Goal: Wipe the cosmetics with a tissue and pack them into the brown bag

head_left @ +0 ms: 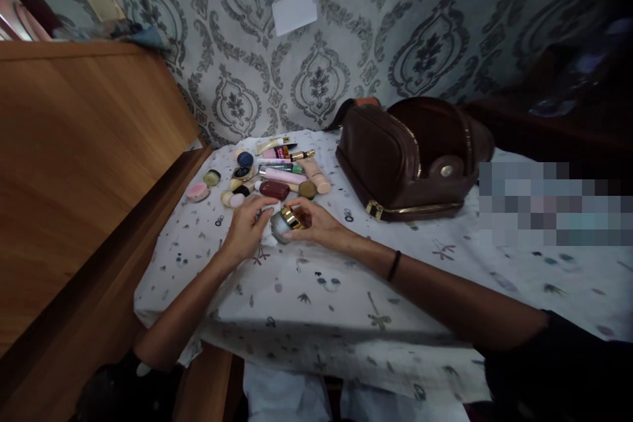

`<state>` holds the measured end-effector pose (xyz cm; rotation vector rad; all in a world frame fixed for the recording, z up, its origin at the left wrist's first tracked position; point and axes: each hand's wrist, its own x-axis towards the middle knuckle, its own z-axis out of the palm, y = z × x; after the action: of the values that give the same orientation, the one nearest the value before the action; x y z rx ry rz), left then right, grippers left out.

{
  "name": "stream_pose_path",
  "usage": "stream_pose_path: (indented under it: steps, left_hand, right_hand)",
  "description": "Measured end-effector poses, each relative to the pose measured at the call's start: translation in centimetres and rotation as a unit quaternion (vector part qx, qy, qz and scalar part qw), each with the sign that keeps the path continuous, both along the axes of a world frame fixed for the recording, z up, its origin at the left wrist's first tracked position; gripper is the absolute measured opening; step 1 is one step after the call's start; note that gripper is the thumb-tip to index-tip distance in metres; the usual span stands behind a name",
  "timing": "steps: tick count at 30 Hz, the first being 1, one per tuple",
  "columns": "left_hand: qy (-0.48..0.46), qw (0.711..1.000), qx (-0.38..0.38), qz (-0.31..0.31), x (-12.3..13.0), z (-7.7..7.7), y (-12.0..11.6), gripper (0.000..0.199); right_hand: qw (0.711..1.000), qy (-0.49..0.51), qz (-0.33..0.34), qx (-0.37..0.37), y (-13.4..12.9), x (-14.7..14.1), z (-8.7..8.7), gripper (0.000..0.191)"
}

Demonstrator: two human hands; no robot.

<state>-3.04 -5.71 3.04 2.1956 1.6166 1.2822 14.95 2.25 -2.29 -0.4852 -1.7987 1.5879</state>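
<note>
My right hand is wrapped round a small glass jar with a shiny gold lid, tilted on its side above the cloth. My left hand is at the jar's left, fingers pinched on a white tissue that touches the glass. Just beyond both hands lie cosmetics: a dark red bottle, a pink tube, a beige tube and a round olive-brown lid.
A brown leather bag stands open at the right on the patterned cloth. Pink and green round containers sit at the left. A wooden panel borders the left side. Patterned wall behind.
</note>
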Motion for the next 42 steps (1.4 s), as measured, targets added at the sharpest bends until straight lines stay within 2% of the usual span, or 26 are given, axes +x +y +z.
stream_pose_path:
  steps: [4,6,12,15,19,26,34,42]
  left_hand:
    - [0.014,1.000,-0.002,-0.013,0.4,-0.7,0.2,0.021]
    - [0.004,1.000,-0.003,-0.016,0.6,-1.2,0.5,0.021]
    - [-0.043,0.999,-0.018,-0.021,0.9,-1.9,0.9,0.023]
    - [-0.052,0.998,-0.026,-0.035,0.8,-1.6,0.8,0.023]
    - [-0.065,0.997,-0.033,-0.041,1.0,-1.2,0.4,0.024]
    - [-0.064,0.996,-0.024,-0.060,1.7,-1.1,-0.1,0.025]
    - [-0.013,0.997,0.016,-0.079,2.1,-1.1,-0.5,0.025]
    - [0.014,0.997,0.027,-0.073,1.6,-1.4,-0.3,0.025]
  right_hand:
    - [0.998,-0.031,-0.024,0.047,0.2,1.5,0.2,0.064]
    - [0.997,-0.048,-0.025,0.046,0.6,2.3,0.2,0.068]
    - [0.993,-0.020,0.105,-0.044,2.1,3.9,0.5,0.070]
    - [0.990,-0.002,0.131,-0.054,2.2,4.1,0.9,0.068]
    - [0.993,0.003,0.114,-0.043,1.9,3.9,0.8,0.059]
    - [0.999,-0.008,0.054,-0.001,1.5,3.3,0.2,0.056]
    - [0.997,-0.037,0.014,0.070,1.3,3.3,0.3,0.049]
    - [0.992,-0.043,0.002,0.116,1.1,3.4,0.3,0.061]
